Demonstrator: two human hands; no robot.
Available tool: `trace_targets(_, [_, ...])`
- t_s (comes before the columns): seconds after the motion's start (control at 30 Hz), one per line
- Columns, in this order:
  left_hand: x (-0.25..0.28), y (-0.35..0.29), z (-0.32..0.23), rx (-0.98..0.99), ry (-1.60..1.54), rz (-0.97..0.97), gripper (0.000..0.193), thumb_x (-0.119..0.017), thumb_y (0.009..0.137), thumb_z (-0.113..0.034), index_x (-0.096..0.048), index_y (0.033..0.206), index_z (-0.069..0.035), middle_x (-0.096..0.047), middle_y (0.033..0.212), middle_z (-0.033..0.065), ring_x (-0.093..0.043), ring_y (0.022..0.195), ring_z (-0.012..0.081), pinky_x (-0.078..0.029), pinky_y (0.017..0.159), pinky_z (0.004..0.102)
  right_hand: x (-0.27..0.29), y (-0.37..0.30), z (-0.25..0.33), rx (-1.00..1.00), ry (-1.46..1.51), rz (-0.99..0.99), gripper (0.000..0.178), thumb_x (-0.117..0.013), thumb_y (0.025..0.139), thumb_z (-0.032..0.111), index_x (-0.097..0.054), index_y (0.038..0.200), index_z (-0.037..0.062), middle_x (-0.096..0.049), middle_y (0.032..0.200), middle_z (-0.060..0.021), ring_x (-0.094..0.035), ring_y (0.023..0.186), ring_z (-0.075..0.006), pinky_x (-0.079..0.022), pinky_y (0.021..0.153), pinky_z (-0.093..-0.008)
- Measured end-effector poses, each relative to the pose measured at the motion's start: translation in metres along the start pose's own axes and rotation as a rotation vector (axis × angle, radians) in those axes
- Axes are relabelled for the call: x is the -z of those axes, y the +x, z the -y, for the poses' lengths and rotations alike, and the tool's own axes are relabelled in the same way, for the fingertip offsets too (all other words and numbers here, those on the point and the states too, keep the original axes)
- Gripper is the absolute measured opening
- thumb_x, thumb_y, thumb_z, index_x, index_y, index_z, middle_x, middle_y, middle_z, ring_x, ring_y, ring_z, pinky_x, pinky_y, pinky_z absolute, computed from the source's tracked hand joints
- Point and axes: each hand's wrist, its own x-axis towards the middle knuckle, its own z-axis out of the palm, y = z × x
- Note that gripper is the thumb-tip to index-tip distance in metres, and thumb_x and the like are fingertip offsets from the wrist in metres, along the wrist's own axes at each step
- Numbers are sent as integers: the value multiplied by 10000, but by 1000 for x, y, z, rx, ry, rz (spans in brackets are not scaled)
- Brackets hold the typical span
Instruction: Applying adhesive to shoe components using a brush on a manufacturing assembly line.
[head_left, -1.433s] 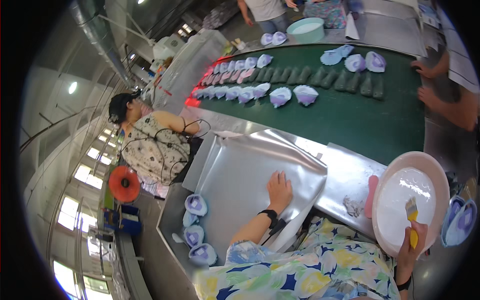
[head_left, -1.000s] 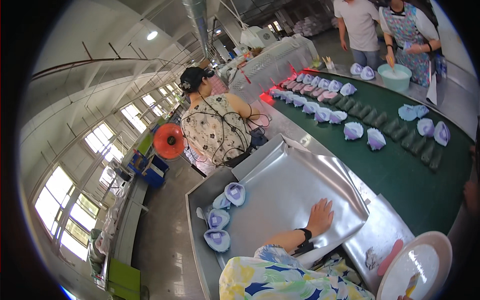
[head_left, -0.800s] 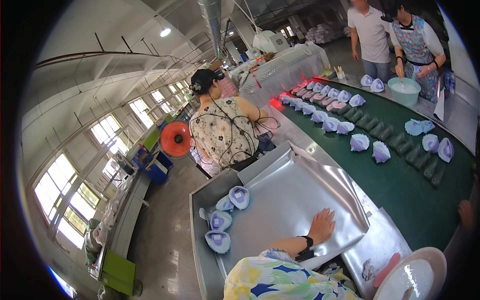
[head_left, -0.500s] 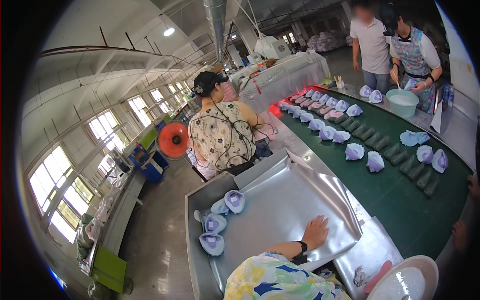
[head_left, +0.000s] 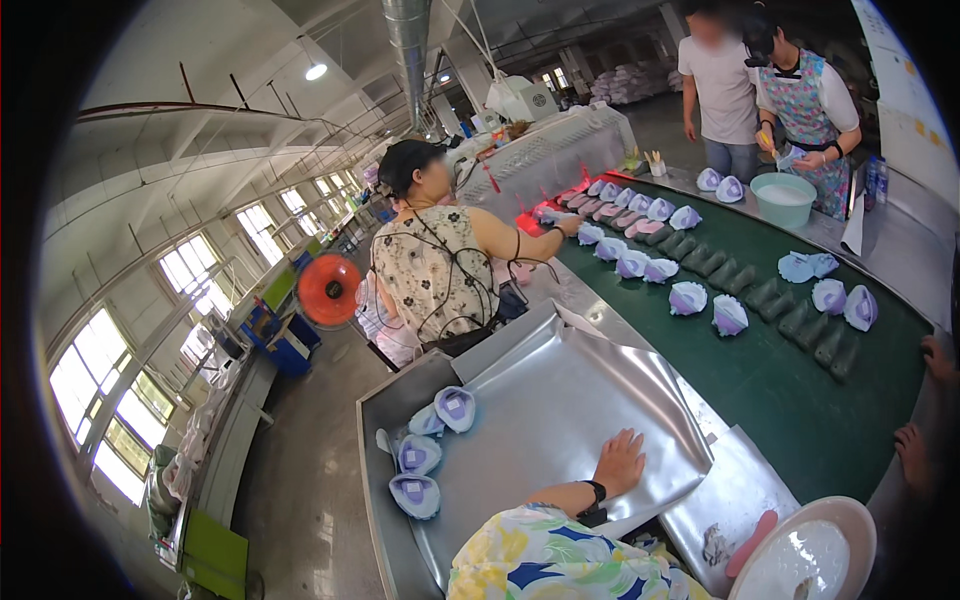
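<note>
My left hand (head_left: 619, 463), a dark band round its wrist, lies flat with fingers spread on the bare sheet metal of a shallow tray (head_left: 560, 400). It holds nothing. My right hand is not in view. Along the tray's left side sit several light blue and purple cupped pieces (head_left: 414, 496) that look like shoe uppers. To the right of my arm, a pink sole-shaped piece (head_left: 752, 544) rests beside a pale basin (head_left: 862, 530) of whitish liquid at the lower right.
A green conveyor belt (head_left: 740, 400) carries rows of dark and pink soles and purple uppers. A co-worker in a floral top (head_left: 440, 270) sits beyond the tray. Two people stand across the belt by a green basin (head_left: 783, 205). Someone's hands (head_left: 911, 455) show at the right edge.
The view has shifted slightly, moving the scene left. The seated co-worker has stretched an arm toward the belt's far end. My left hand stays flat on the metal sheet.
</note>
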Motion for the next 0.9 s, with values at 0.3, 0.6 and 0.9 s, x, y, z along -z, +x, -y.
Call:
trace_targets(0.3, [-2, 1, 1, -19, 8, -55, 497, -486, 937, -293, -447, 1360, -36, -411, 1396, 198, -353, 1330, 332, -277, 1074, 477, -24, -84, 60, -112, 193, -82, 325, -492, 979, 226, -595, 1176, -11, -555, 1216, -148, -524, 1079, -271, -405, 955, -352])
trace_targets(0.6, [1, 2, 1, 14, 6, -10, 499, -496, 928, -291, -447, 1359, -46, -413, 1399, 182, -342, 1350, 322, -269, 1084, 475, -30, -142, 108, -229, 371, -214, 299, -514, 976, 212, -609, 1152, -10, -566, 1178, -149, -550, 1012, -265, -437, 895, -348])
trace_targets(0.9, [-1, 4, -1, -26, -9, -46, 493, -511, 918, -267, -449, 1345, -28, -414, 1387, 208, -359, 1326, 343, -266, 1077, 488, -29, -187, 151, -350, 559, -363, 274, -536, 973, 198, -623, 1129, -10, -578, 1141, -149, -575, 946, -258, -469, 835, -344])
